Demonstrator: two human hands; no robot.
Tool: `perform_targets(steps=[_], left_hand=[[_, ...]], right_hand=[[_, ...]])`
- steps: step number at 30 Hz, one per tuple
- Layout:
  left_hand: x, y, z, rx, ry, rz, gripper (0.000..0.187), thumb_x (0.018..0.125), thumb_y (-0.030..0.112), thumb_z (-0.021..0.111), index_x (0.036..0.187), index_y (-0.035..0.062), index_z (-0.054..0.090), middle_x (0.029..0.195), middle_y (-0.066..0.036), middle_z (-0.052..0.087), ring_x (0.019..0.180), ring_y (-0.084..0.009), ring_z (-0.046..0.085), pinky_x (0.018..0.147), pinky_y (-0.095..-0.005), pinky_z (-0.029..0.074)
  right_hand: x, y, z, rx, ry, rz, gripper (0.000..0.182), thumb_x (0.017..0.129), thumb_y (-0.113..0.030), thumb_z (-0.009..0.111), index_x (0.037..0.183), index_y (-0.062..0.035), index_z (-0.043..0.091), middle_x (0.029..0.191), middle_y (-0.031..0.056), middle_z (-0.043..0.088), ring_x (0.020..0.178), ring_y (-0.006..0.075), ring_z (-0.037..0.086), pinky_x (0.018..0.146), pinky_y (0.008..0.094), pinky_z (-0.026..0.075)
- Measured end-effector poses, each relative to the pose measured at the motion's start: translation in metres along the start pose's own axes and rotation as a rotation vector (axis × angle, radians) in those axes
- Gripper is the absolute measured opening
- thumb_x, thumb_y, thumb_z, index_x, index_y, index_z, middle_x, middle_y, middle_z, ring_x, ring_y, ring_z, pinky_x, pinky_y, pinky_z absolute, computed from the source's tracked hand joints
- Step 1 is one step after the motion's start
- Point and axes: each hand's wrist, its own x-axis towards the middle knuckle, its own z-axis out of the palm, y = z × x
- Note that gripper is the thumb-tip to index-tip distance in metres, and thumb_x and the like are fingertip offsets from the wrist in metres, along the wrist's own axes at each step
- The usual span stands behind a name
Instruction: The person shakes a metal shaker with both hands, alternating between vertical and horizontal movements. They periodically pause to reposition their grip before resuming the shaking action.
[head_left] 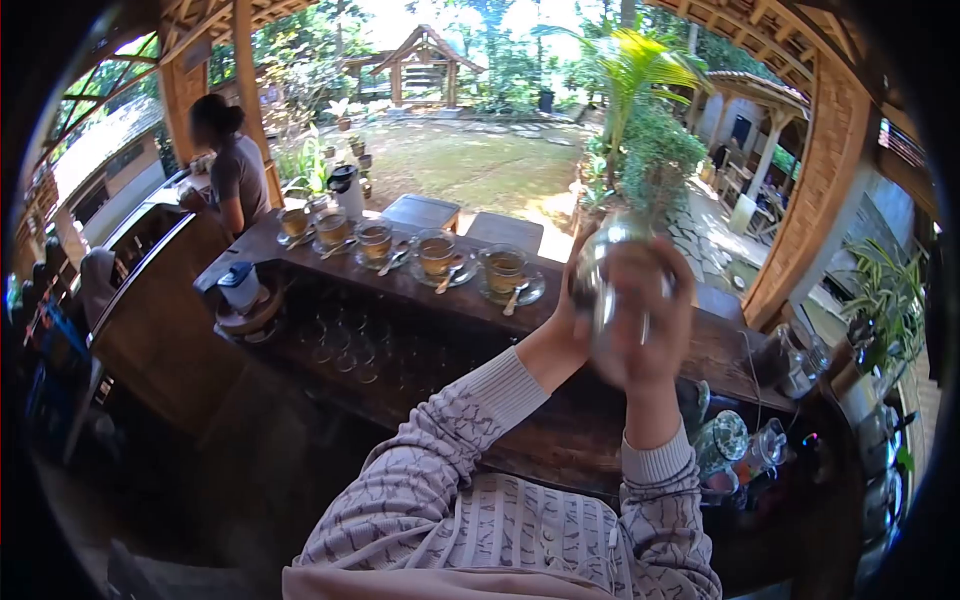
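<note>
At the left of the view, a person in a dark short-sleeved top (pixel 243 175) stands beside a wooden post (pixel 247 80). A white flask with a black top (pixel 347 193) stands near the far edge of the dark wooden surface (pixel 345 278). At its left end, a pale container with a blue lid (pixel 239 288) sits on a round wooden stand (pixel 250 322). Clear drinking glasses (pixel 347 350) cluster lower down, in shadow. Toward the right are a green-patterned glass jar (pixel 722 442) and clear glass jars (pixel 797 362). Beyond are two low square-topped stools (pixel 421 212), a yellow-green palm (pixel 630 80), a mossy yard (pixel 465 155) and a small gabled wooden structure (pixel 425 68).
</note>
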Motion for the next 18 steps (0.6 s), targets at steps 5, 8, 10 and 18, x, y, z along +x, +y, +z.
perform_targets(steps=[5, 8, 10, 18], left_hand=[[-0.011, -0.006, -0.079, -0.719, 0.073, -0.029, 0.054, 0.091, 0.048, 0.035, 0.131, 0.0119, 0.038, 0.133, -0.014, 0.042, 0.114, -0.0314, 0.049, 0.092, -0.052, 0.044], [-0.038, 0.075, -0.037, -0.81, -0.41, -0.261, 0.063, 0.09, 0.051, 0.037, 0.137, 0.0103, 0.03, 0.14, -0.015, 0.033, 0.115, -0.0357, 0.047, 0.092, -0.053, 0.044], [-0.059, 0.097, -0.027, -0.69, -0.527, -0.135, 0.069, 0.089, 0.053, 0.04, 0.14, 0.0098, 0.025, 0.141, -0.016, 0.031, 0.115, -0.0396, 0.046, 0.089, -0.0542, 0.047], [-0.117, 0.101, -0.114, -0.333, 0.511, 0.332, 0.06, 0.09, 0.051, 0.041, 0.127, 0.004, 0.043, 0.117, -0.015, 0.055, 0.108, -0.0284, 0.054, 0.096, -0.0422, 0.043]], right_hand=[[0.009, -0.008, 0.05, 0.401, 0.0, 0.184, 0.043, 0.06, -0.013, 0.077, 0.1, -0.0095, 0.061, 0.104, 0.0118, 0.06, 0.101, 0.0261, 0.056, 0.095, 0.0467, 0.036], [0.038, -0.078, 0.036, 0.352, 0.028, -0.289, 0.054, 0.056, -0.015, 0.078, 0.099, -0.0394, 0.058, 0.102, -0.0113, 0.06, 0.111, 0.0295, 0.05, 0.102, 0.0562, 0.031], [0.03, -0.09, 0.065, 0.279, 0.275, -0.437, 0.059, 0.054, -0.019, 0.08, 0.095, -0.051, 0.054, 0.108, -0.0217, 0.055, 0.114, 0.0272, 0.047, 0.099, 0.0606, 0.031], [0.008, -0.083, 0.167, 0.9, 0.007, 0.607, 0.036, 0.068, -0.014, 0.071, 0.101, -0.0107, 0.057, 0.111, 0.0171, 0.059, 0.11, 0.0385, 0.051, 0.092, 0.0502, 0.037]])
